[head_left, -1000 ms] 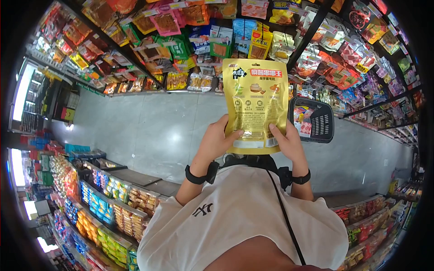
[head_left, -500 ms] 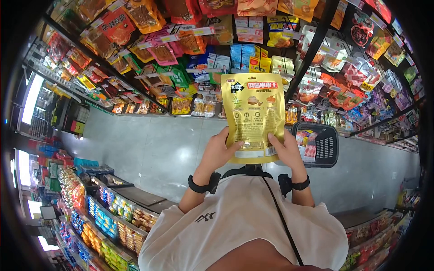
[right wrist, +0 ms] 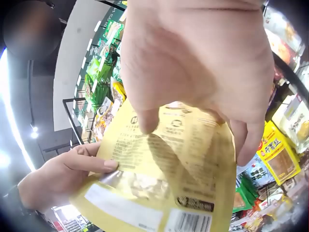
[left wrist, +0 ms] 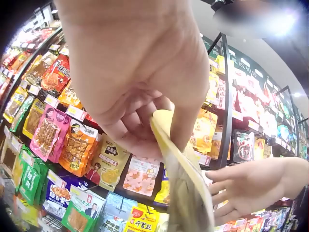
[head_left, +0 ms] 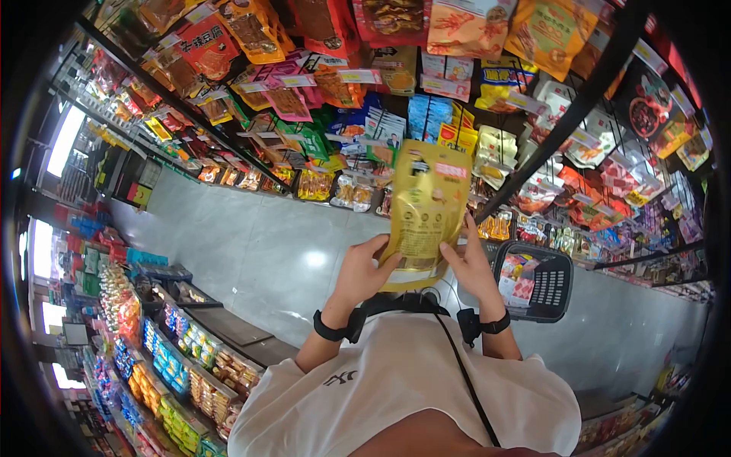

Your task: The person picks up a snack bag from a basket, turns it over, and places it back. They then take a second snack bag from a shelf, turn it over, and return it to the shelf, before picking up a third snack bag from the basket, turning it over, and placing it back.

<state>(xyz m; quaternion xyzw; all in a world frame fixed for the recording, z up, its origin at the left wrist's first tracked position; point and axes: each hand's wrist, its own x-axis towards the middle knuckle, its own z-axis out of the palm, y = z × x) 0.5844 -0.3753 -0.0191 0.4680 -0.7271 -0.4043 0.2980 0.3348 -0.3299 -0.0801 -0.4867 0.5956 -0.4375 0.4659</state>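
Observation:
A gold snack pouch (head_left: 426, 213) is held upright and slightly turned in front of the body, printed side towards the head camera. The left hand (head_left: 361, 273) pinches its lower left edge, thumb on the printed face and fingers behind. At the lower right edge is the right hand (head_left: 474, 266), its thumb on the face and its fingers raised beside the edge. The left wrist view shows the pouch (left wrist: 186, 188) edge-on between the left thumb and curled fingers. In the right wrist view, text and a barcode show on the pouch (right wrist: 145, 174) below the right thumb.
A black basket (head_left: 551, 286) with packets in it stands on the grey floor (head_left: 266, 228) at the right. Racks of hanging snack packets (head_left: 285, 103) rise ahead, with a dark post (head_left: 567, 126) at the right. Low shelves (head_left: 179, 362) line the left rear.
The pouch has turned and tilted, and the right fingers have lifted along its edge. In the head view, the racks and basket have shifted downward in the picture.

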